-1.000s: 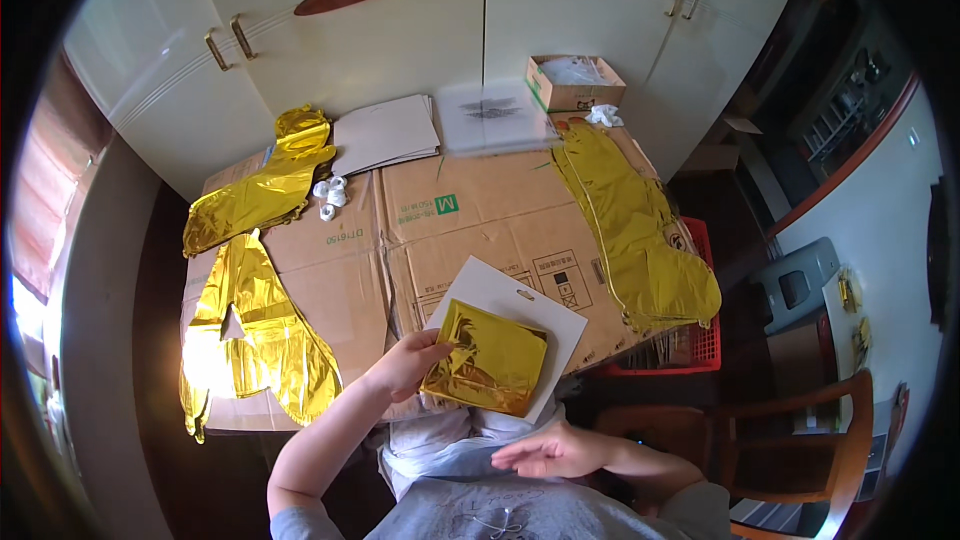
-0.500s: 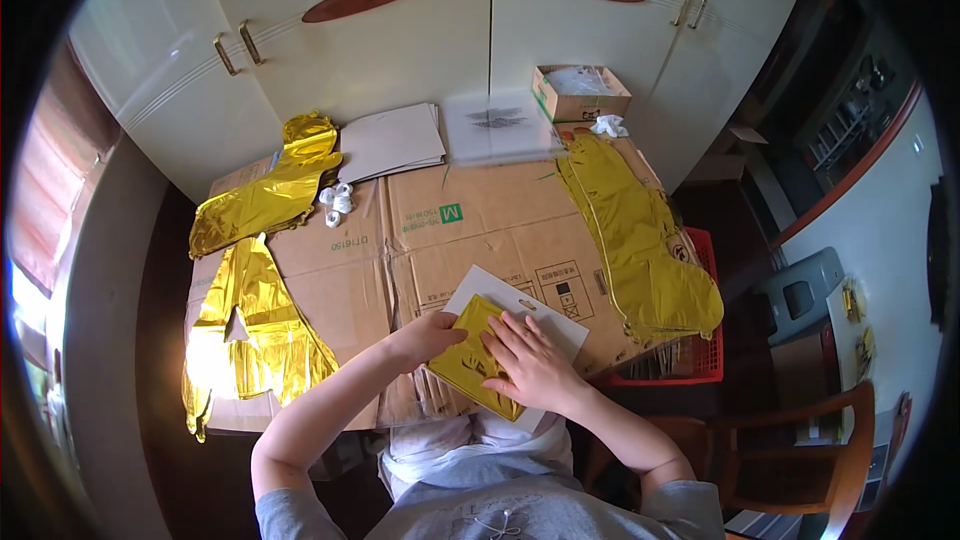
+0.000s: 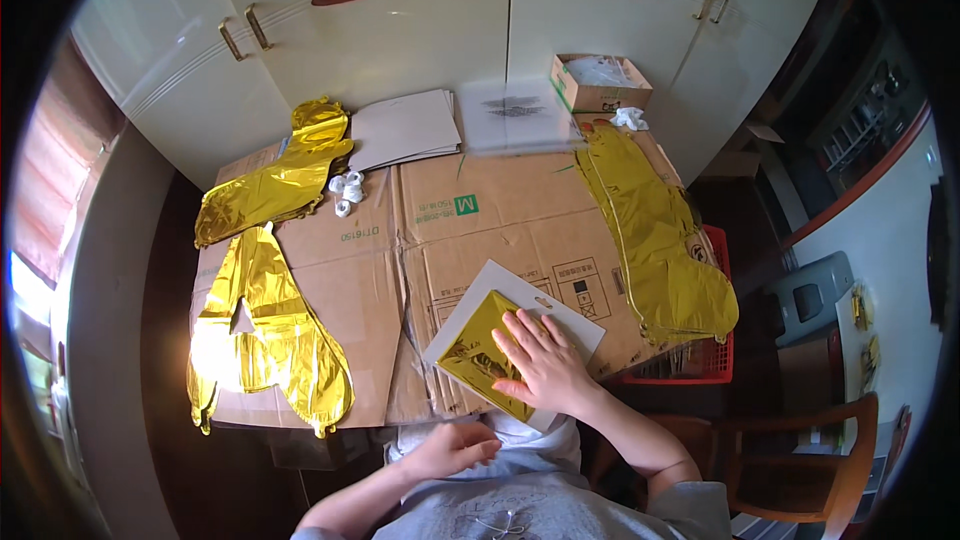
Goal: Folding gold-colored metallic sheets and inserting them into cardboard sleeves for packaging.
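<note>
A folded gold foil balloon (image 3: pixel 478 354) lies flat on a white card (image 3: pixel 487 285) with a hang hole, near the table's front edge. My right hand (image 3: pixel 541 360) rests flat on the foil's right part, fingers stretched out and covering some of it. Below the table edge, close to my lap, my left hand (image 3: pixel 455 448) is loosely closed, apart from the card, and nothing shows in it. Unfolded gold foil balloons spread at the left (image 3: pixel 270 330), the far left (image 3: pixel 265 190) and the right (image 3: pixel 655 240).
Flattened cardboard (image 3: pixel 500 210) covers the table. At the back are a stack of grey cards (image 3: pixel 405 130), a clear plastic sheet (image 3: pixel 515 120) and an open carton (image 3: pixel 600 85). White rolls (image 3: pixel 347 190) sit left of centre. A red basket (image 3: pixel 715 360) and wooden chair (image 3: pixel 790 465) stand right.
My left hand has let go of the folded foil's left edge and drawn back toward my lap. The right hand stays on the foil. The whole view has shifted slightly.
</note>
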`<state>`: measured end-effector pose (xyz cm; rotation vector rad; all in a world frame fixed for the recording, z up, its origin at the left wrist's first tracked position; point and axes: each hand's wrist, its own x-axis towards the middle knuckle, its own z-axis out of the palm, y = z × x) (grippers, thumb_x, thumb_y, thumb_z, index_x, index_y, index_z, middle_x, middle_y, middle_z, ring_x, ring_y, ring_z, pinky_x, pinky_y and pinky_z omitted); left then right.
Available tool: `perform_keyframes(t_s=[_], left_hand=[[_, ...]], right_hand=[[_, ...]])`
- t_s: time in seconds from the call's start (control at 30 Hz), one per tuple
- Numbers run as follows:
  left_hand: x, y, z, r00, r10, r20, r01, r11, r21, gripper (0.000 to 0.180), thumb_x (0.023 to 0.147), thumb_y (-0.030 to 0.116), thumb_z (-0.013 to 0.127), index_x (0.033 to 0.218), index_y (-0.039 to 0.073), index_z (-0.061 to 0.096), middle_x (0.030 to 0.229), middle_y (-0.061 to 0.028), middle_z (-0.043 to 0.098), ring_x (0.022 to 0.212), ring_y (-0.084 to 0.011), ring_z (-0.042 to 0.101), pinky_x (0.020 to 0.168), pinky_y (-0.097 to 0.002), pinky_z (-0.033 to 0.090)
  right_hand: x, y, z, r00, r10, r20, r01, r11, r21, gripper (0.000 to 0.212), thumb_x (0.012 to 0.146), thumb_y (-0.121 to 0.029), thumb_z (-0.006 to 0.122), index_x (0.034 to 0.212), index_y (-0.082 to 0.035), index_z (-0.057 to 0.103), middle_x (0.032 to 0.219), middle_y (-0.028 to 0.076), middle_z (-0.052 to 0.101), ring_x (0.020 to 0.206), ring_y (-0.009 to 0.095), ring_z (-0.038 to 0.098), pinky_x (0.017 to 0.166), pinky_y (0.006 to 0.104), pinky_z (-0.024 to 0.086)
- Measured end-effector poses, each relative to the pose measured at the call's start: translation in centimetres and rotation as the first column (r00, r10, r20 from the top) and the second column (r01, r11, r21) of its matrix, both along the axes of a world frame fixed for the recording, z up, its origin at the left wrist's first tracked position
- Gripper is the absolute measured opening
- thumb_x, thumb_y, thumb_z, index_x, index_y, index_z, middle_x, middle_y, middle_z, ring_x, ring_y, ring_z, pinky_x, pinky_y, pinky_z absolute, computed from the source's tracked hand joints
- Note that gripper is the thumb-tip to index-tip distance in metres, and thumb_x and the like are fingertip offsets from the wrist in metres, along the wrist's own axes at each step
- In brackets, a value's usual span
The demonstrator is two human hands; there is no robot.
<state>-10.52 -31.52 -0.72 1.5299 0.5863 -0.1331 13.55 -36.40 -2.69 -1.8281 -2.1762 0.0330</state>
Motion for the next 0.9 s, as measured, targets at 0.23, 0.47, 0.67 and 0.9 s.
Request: perform_keyframes(t_s=[0.23, 0.47, 0.67, 0.9], left_hand=[[3.5, -3.7, -7.3, 0.827, 0.557, -0.076, -0.383, 0.460, -0.801, 0.030, 0.098, 0.021, 0.060, 0.115, -0.004, 0.062, 0.112, -0.0144, 0.068, 0.107, -0.0277, 0.066, 0.088, -0.0355, 0.053], [2.8, -5.5, -7.4, 0.794, 0.606, -0.047, -0.371, 0.422, -0.827, 0.027, 0.098, 0.017, 0.059, 0.115, -0.004, 0.061, 0.111, -0.0142, 0.068, 0.100, -0.0246, 0.069, 0.086, -0.0354, 0.056], [1.8, -5.5, -7.5, 0.689, 0.725, 0.004, -0.459, 0.441, -0.771, 0.025, 0.101, 0.019, 0.053, 0.115, 0.001, 0.062, 0.105, -0.0120, 0.069, 0.092, -0.0220, 0.070, 0.085, -0.0397, 0.057], [1.3, -6.3, -8.4, 0.657, 0.750, 0.073, -0.504, 0.509, -0.698, 0.026, 0.102, 0.014, 0.052, 0.113, -0.006, 0.062, 0.103, -0.0158, 0.070, 0.089, -0.0219, 0.070, 0.083, -0.0388, 0.059]], right_hand=[[0.0, -0.3, 0.1, 0.999, -0.044, 0.019, 0.045, 0.998, -0.045, 0.074, 0.089, -0.060, 0.054, 0.147, -0.014, 0.041, 0.156, 0.016, 0.028, 0.142, 0.049, 0.019, 0.113, 0.0651, 0.014], [-1.2, -0.8, 0.1, 0.998, 0.061, -0.020, -0.062, 0.997, -0.050, 0.075, 0.087, -0.062, 0.053, 0.146, -0.016, 0.043, 0.156, 0.014, 0.030, 0.143, 0.046, 0.021, 0.115, 0.0620, 0.016], [-1.7, -1.0, 0.2, 0.991, 0.137, 0.001, -0.136, 0.986, -0.094, 0.077, 0.088, -0.062, 0.053, 0.149, -0.016, 0.038, 0.157, 0.015, 0.028, 0.144, 0.047, 0.018, 0.115, 0.0626, 0.016], [5.5, 9.5, 4.8, 0.985, 0.141, -0.098, -0.131, 0.986, 0.099, 0.049, 0.091, -0.029, 0.063, 0.134, -0.006, 0.053, 0.142, 0.014, 0.049, 0.134, 0.038, 0.042, 0.109, 0.0599, 0.030]])
